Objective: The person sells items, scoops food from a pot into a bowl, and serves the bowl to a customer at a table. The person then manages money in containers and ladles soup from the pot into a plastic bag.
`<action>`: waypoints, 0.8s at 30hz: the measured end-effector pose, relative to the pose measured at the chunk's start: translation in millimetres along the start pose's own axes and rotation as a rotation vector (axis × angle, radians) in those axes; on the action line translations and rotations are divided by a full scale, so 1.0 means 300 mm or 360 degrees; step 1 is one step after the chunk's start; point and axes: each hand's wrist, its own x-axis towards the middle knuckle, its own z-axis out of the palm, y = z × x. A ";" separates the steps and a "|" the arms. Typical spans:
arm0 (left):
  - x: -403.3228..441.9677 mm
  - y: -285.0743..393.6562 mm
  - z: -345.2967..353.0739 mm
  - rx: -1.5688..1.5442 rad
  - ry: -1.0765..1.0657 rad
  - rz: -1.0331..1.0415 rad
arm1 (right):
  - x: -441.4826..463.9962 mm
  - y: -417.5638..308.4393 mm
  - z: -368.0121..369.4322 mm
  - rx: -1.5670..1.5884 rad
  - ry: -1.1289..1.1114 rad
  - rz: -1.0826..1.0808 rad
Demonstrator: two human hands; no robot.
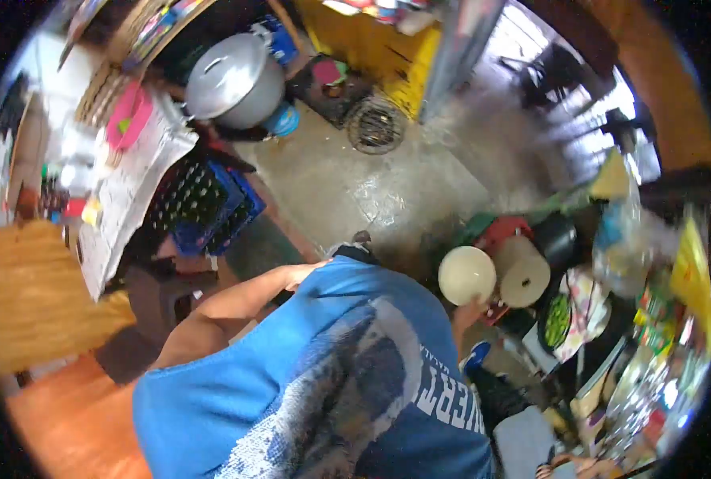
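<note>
In the head view, my right hand (pixel 470 311) is at the near rim of a round cream-coloured tub (pixel 466 275), its fingers appearing to grip the edge. A beige cylindrical container (pixel 523 271) with a small dark hole in its top stands just right of the tub. My left hand (pixel 298 275) lies against the front of my blue shirt (pixel 307 351), near my lap; the cloth covers most of its fingers.
A large lidded metal pot (pixel 236 80) stands at the upper left, near a round grill grate (pixel 376 125) on the concrete floor. Blue crates (pixel 232 203) sit beneath a covered table (pixel 132 191). On the right are green vegetables in a dark basin (pixel 558 321) and another person's hand (pixel 583 465).
</note>
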 end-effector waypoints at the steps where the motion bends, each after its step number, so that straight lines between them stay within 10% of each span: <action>1: -0.006 0.019 0.005 0.0051 -0.0155 0.0149 | 0.021 -0.172 0.049 -0.0597 -0.0050 -0.0556; 2: -0.036 0.054 -0.004 0.0111 -0.0286 0.0301 | -0.035 -0.699 0.033 0.0708 -0.0329 0.0254; 6: 0.133 0.241 -0.106 0.0285 0.0595 0.1463 | 0.014 -1.099 0.222 0.0656 -0.1096 -0.0130; 9: -0.121 0.441 -0.007 -0.1091 -0.0303 0.1337 | 0.050 -1.278 0.367 0.0788 -0.1534 -0.0304; 11: -0.113 0.443 -0.064 0.0919 0.1175 0.2095 | 0.037 -1.381 0.429 0.0878 -0.1709 -0.0450; 12: -0.123 0.427 -0.082 0.0918 0.1228 0.2103 | 0.035 -1.438 0.455 0.0893 -0.1746 -0.0482; 14: -0.206 0.383 -0.107 0.0079 0.1255 0.1896 | -0.005 -1.636 0.479 0.0279 -0.1579 -0.1226; 16: -0.255 0.350 -0.138 -0.1656 0.0602 0.1893 | -0.040 -1.921 0.394 0.0688 -0.1902 -0.1025; 19: -0.354 0.204 -0.147 -0.1938 0.0916 0.1909 | -0.085 -2.355 0.154 0.1241 -0.1939 -0.2089; 24: -0.458 0.097 -0.169 -0.2153 0.1069 0.1973 | -0.261 -2.778 0.041 0.2069 -0.2514 -0.2103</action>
